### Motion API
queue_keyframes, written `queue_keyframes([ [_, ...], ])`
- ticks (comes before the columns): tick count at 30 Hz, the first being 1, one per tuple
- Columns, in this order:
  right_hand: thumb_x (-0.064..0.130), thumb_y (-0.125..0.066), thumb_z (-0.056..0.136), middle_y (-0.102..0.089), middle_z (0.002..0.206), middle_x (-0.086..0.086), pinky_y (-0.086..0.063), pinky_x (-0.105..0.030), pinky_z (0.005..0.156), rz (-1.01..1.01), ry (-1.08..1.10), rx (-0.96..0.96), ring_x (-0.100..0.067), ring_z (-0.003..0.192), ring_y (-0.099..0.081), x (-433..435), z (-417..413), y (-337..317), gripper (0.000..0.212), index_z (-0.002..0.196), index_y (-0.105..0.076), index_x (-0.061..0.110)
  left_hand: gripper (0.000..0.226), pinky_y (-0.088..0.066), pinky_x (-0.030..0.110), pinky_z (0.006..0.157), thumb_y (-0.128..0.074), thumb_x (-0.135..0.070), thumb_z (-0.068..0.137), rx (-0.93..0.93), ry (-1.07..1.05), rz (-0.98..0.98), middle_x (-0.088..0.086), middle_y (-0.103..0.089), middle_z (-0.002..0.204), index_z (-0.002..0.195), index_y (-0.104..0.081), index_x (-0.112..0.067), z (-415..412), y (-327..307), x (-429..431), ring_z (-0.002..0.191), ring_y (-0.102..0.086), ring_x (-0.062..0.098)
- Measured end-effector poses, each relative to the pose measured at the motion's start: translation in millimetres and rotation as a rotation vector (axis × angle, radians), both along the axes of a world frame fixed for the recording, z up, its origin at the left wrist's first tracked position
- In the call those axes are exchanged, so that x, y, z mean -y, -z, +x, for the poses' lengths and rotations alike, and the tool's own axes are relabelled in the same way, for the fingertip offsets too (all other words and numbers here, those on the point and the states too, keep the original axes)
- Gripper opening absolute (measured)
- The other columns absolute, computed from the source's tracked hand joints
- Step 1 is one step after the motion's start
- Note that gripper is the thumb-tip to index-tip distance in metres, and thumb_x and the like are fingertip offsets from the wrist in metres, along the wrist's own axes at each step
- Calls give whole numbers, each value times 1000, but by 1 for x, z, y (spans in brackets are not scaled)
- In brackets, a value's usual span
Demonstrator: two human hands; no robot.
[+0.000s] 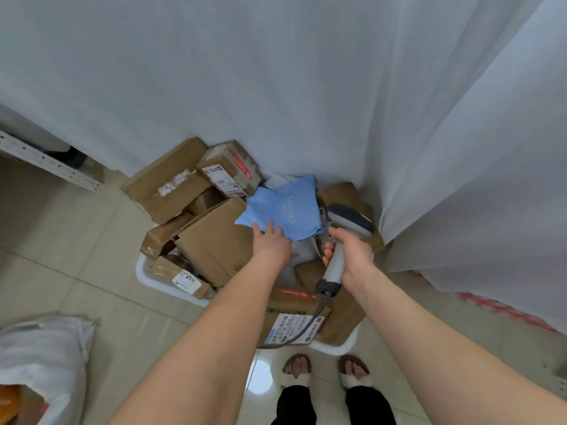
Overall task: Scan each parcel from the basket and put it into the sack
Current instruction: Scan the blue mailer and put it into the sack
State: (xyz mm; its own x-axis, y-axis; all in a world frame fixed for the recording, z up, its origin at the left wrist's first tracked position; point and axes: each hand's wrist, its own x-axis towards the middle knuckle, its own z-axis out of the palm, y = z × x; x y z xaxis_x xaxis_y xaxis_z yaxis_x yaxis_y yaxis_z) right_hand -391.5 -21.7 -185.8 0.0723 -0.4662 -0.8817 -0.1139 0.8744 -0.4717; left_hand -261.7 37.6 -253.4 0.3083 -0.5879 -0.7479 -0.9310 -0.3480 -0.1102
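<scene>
A white basket on the floor is heaped with several brown cardboard parcels. On top lies a soft blue plastic parcel. My left hand reaches over the pile with its fingers straight, the fingertips touching the blue parcel's near edge. My right hand grips the handle of a grey barcode scanner, its head just right of the blue parcel. The scanner's cable trails over a labelled box with a red scan line across it. The white sack stands open at the lower left.
A pale curtain hangs behind and to the right of the basket. A metal shelf rail juts in at the left. My feet in sandals stand on the tiled floor just before the basket.
</scene>
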Motion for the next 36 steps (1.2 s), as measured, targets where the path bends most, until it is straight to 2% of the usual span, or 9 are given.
queue_keyframes([
  [2,14,-66,90,-57,59,-5,-48,-24,49,10,-3,5,-13,50,-52,5,-4,1,11,84,-62,5,50,-5,58,116,-48,-25,95,-3,-33,-75,7,-26,152,144,-38,-15,0,-4,4,145,-15,28],
  [6,12,-67,88,-57,58,-5,-47,-25,49,16,-3,24,-14,49,-52,9,-8,-18,11,82,-63,4,32,-17,45,117,-53,-17,91,31,-204,-526,4,-54,123,122,-57,-12,7,-50,20,120,-49,23],
  [11,15,-70,86,-60,62,-6,-48,-25,51,-17,-48,39,-14,51,-55,9,-6,-67,12,85,-64,5,18,-43,32,79,-56,-10,87,-117,-678,-905,2,-65,107,101,-64,-19,25,-144,27,100,-60,24],
  [16,16,-69,88,-59,62,-6,-49,-23,49,-23,-91,126,-13,49,-53,4,-2,-140,13,91,-65,4,40,-47,32,77,-62,-5,82,-444,-1120,-890,11,-63,107,121,-55,-6,36,-241,5,95,-61,26],
  [19,17,-71,86,-60,59,-5,-48,-22,46,-32,-131,190,-13,44,-54,3,-1,-182,17,96,-66,4,14,-52,37,75,-52,3,83,-587,-1264,-859,17,-64,91,87,-63,-6,33,-292,-17,79,-62,27],
  [21,17,-72,85,-60,60,-5,-48,-22,45,-45,-140,232,-12,43,-54,2,1,-209,21,99,-64,3,18,-51,34,69,-45,6,82,-614,-1358,-880,15,-59,79,75,-56,-6,30,-323,-30,67,-58,25],
  [25,16,-74,83,-59,71,-8,-49,-24,44,-120,-110,283,-16,52,-56,5,-1,-258,37,115,-59,3,23,-52,32,64,-41,10,79,-632,-1437,-952,11,-61,73,76,-59,-5,27,-378,-53,64,-58,25],
  [31,15,-74,84,-69,94,-12,-55,-28,53,-187,-120,364,-20,60,-62,5,5,-318,30,110,-62,7,21,-49,33,66,-41,9,76,-567,-1476,-1072,12,-54,66,67,-52,-6,43,-439,-82,63,-54,27],
  [36,10,-75,80,-62,73,-7,-49,-30,54,-223,-203,349,-16,56,-56,-16,22,-356,17,91,-62,11,16,-53,34,64,-47,4,79,-704,-1518,-1084,14,-62,76,78,-59,-7,51,-480,-111,63,-60,28],
])
